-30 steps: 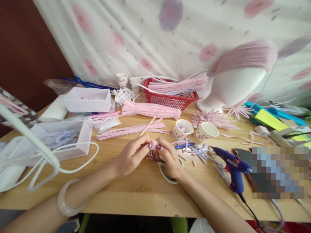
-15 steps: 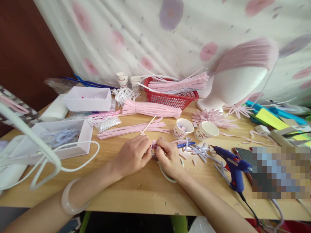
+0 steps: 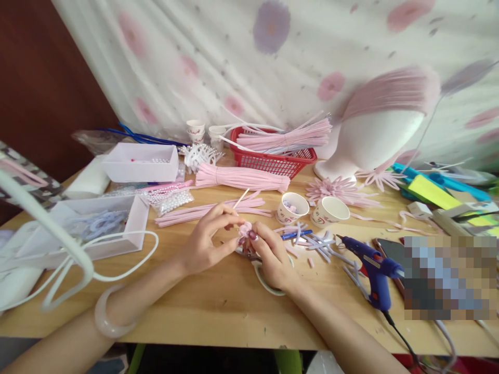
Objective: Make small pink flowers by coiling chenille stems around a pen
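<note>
Between the fingertips of both hands is a small curled piece of pink chenille stem [image 3: 245, 228]. My right hand [image 3: 273, 254] pinches it between thumb and finger. The thumb and fingertips of my left hand [image 3: 212, 241] meet it from the other side, the other fingers arched. A thin pale stick [image 3: 241, 197] rises behind the left fingers; whether they hold it is unclear. Beneath my right hand lie scissors with pale handles [image 3: 265, 280], partly covered. Cut lilac stem pieces [image 3: 322, 246] and a blue pen [image 3: 297, 235] lie right of the hands.
A blue glue gun [image 3: 370, 265] lies at the right beside a phone [image 3: 393, 254]. Two paper cups [image 3: 330, 213] stand behind the hands. Pink stem bundles [image 3: 241, 177], a red basket [image 3: 268, 161] and a white mannequin head [image 3: 378, 135] are farther back; white boxes [image 3: 134, 223] are left.
My left fingers have loosened and spread from a tight grip, uncovering the pink curl. My right hand stays nearly in place with its pinch. The view has shifted slightly.
</note>
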A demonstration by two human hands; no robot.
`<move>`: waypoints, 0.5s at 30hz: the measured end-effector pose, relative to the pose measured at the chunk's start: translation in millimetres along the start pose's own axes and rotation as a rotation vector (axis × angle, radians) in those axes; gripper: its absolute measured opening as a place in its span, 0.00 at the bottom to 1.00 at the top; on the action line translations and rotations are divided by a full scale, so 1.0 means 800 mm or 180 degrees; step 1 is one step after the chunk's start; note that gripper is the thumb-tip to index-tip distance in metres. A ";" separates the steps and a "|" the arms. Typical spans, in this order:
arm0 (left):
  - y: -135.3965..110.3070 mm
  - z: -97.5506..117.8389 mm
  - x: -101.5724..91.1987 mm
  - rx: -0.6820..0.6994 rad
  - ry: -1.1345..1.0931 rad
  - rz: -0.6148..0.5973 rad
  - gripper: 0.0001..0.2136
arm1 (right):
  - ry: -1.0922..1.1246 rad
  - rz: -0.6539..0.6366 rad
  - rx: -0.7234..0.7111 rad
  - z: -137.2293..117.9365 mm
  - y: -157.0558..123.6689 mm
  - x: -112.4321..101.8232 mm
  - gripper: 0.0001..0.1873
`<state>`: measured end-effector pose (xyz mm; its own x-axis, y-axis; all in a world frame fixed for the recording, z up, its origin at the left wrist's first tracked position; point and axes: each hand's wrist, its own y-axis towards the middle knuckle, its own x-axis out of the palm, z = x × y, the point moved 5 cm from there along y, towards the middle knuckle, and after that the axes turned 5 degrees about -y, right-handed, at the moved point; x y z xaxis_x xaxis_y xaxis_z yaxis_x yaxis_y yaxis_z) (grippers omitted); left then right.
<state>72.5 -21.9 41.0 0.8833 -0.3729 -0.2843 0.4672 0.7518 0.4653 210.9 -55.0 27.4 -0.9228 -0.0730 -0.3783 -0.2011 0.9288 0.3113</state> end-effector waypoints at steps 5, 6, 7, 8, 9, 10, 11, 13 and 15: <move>0.004 -0.008 -0.008 0.0071 -0.0045 0.0411 0.02 | 0.0344 -0.0107 0.0206 0.001 0.004 -0.003 0.15; 0.004 -0.010 -0.009 0.0016 -0.0164 0.0452 0.02 | 0.0378 -0.0038 0.0189 0.001 0.005 -0.005 0.14; 0.003 -0.013 -0.008 -0.0051 -0.0280 0.0479 0.02 | 0.0335 0.0057 0.0119 0.001 0.006 -0.006 0.11; 0.003 -0.015 -0.007 -0.0111 -0.0375 0.0499 0.03 | 0.0203 0.0143 -0.0003 0.001 0.007 -0.007 0.07; 0.002 -0.017 -0.006 -0.0164 -0.0447 0.0513 0.03 | 0.0002 0.0192 -0.0160 -0.001 0.007 -0.006 0.05; 0.000 -0.017 -0.004 -0.0207 -0.0495 0.0519 0.03 | -0.0228 0.0192 -0.0325 -0.002 0.008 -0.004 0.10; -0.001 -0.016 -0.002 -0.0244 -0.0526 0.0514 0.03 | -0.0438 0.0160 -0.0493 -0.002 0.009 -0.001 0.13; -0.002 -0.012 0.005 -0.0296 -0.0556 0.0424 0.03 | -0.0719 0.0055 -0.0774 -0.002 0.010 0.007 0.11; -0.001 -0.003 0.014 -0.0292 -0.0518 0.0195 0.04 | -0.0824 0.0003 -0.0944 0.001 0.009 0.013 0.09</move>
<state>81.7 -25.3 35.1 0.9083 -0.4022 -0.1151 0.4132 0.8195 0.3970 199.9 -48.8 25.1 -0.8173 0.0568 -0.5735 -0.3217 0.7806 0.5358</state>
